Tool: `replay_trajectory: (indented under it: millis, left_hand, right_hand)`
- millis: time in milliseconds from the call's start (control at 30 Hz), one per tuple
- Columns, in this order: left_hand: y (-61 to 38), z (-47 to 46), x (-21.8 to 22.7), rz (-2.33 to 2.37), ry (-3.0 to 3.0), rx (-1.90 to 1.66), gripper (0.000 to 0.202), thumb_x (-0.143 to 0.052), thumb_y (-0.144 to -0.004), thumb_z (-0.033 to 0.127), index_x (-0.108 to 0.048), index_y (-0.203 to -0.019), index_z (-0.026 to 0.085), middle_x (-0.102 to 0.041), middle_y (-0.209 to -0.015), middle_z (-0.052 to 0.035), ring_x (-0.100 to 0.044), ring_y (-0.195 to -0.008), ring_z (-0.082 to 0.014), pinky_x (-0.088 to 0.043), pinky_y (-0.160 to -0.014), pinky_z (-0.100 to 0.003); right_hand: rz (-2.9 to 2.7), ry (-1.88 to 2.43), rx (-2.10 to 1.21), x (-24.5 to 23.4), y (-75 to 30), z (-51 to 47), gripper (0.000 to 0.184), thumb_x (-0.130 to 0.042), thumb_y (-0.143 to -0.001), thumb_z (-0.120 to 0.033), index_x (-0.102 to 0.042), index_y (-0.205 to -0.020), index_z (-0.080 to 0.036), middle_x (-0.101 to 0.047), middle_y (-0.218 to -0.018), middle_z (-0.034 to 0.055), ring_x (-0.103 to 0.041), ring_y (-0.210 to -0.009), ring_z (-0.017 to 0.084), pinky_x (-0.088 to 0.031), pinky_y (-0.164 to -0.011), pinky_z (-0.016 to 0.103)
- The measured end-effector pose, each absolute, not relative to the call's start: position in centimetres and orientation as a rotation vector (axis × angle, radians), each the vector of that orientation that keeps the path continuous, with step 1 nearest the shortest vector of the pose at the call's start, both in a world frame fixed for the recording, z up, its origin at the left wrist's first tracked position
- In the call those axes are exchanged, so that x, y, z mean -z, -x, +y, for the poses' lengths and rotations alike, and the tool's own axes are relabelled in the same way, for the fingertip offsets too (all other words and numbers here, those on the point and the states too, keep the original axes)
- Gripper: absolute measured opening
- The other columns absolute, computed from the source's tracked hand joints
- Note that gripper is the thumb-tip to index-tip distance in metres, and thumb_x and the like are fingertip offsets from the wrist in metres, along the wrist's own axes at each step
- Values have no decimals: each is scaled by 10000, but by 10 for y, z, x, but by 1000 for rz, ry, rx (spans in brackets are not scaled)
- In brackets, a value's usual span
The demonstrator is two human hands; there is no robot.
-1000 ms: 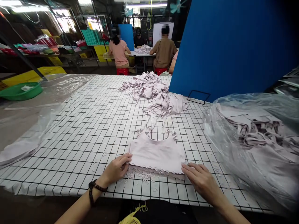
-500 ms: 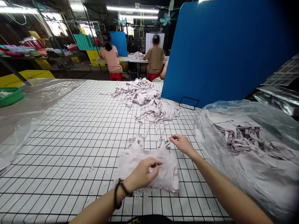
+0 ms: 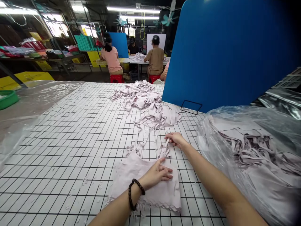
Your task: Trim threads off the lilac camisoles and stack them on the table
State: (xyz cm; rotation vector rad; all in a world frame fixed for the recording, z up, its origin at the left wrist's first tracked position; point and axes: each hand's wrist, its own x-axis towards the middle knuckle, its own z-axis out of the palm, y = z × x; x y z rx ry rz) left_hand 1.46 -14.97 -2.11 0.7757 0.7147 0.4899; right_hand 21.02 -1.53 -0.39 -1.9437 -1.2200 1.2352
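Note:
A small stack of pale pink camisole tops lies flat on the black-gridded white table near the front edge. My left hand, with a dark bead bracelet on the wrist, rests flat on the top garment with fingers stretched out. Just beyond the stack, my right hand pinches the thin strap of the top garment. More straps trail loosely over the grid behind the stack.
A heap of the same pink garments lies further back. A clear plastic bag of garments fills the right side, behind it a blue board. Plastic sheeting and a green basin sit left. People sit at a far table.
My left hand has flattened onto the top garment. My right hand moved slightly away and closed on a strap. A second ago both hands were at the stack's lower hem.

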Motion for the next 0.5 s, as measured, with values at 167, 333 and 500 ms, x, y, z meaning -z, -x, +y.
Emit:
replay_trajectory:
  millis: [167, 333, 500]
  left_hand:
    - [-13, -148, 13, 720, -742, -464, 849, -648, -807, 267, -124, -1468, 177, -579, -1177, -173, -650, -981, -217, -444, -973, -439]
    - [-12, -147, 12, 713, -738, -459, 848, -635, -809, 242, -111, -1473, 174, -570, -1182, -183, -648, -977, -219, -451, -961, -430]
    - [-11, -147, 14, 706, -730, -465, 862, -637, -804, 240, -98, -1473, 170, -577, -1178, -174, -646, -991, -223, -447, -968, -424]
  right_hand:
    - [-1195, 2000, -1041, -2, -236, -1, 165, -571, -820, -271, -585, -714, -146, -683, -659, 52, -494, -353, 62, -303, -334, 175]
    - [-1204, 2070, -1049, -11, -248, 18, 54, -599, -748, -159, -580, -717, -118, -605, -470, 46, -375, -282, 71, -275, -324, 205]
    - [-1263, 1990, -1047, -20, -251, 14, 287, -593, -710, -132, -580, -996, -113, -682, -816, 77, -508, -470, 77, -388, -447, 195]
